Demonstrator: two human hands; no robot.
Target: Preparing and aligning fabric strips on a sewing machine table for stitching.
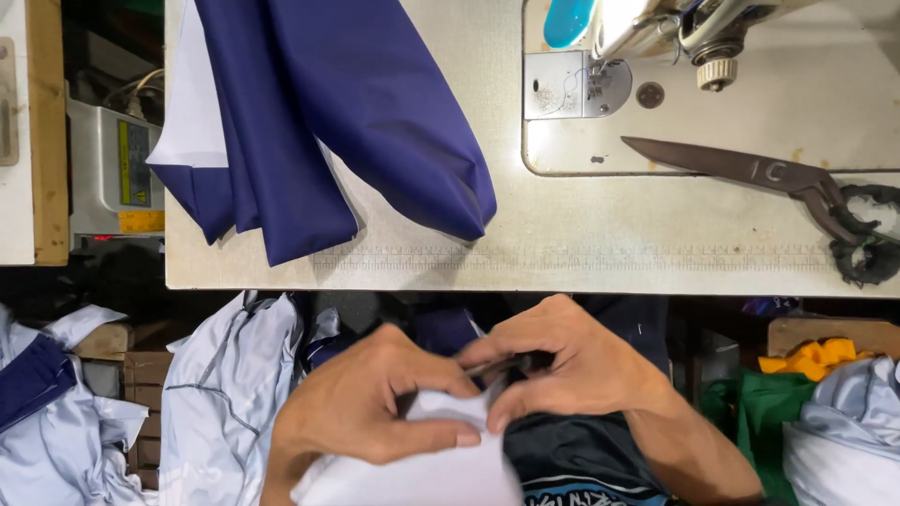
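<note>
A navy fabric point(356, 112) is draping over the tabletop point(600, 234) at eleven o'clock. Below the edge, the left hand point(370, 408) is pinching a white cloth piece point(422, 464), and the right hand point(572, 361) is clenching a thin dark tool point(511, 364) against it. A slipping tip could nick a thumb. Tailor's shears point(750, 173) are lying at two o'clock.

Smooth white cloth point(412, 468), matt, pinched betw. left hand point(366, 412) & right hand point(572, 365). Navy fabric point(347, 112) w/ slight sheen, draped left of sewing machine point(656, 37). Machine: glossy painted metal, steel needle plate point(562, 84). Tailor's scissors point(750, 173) just below it: dull dark metal. Tabletop point(562, 234): matt, worn laminate.
</note>
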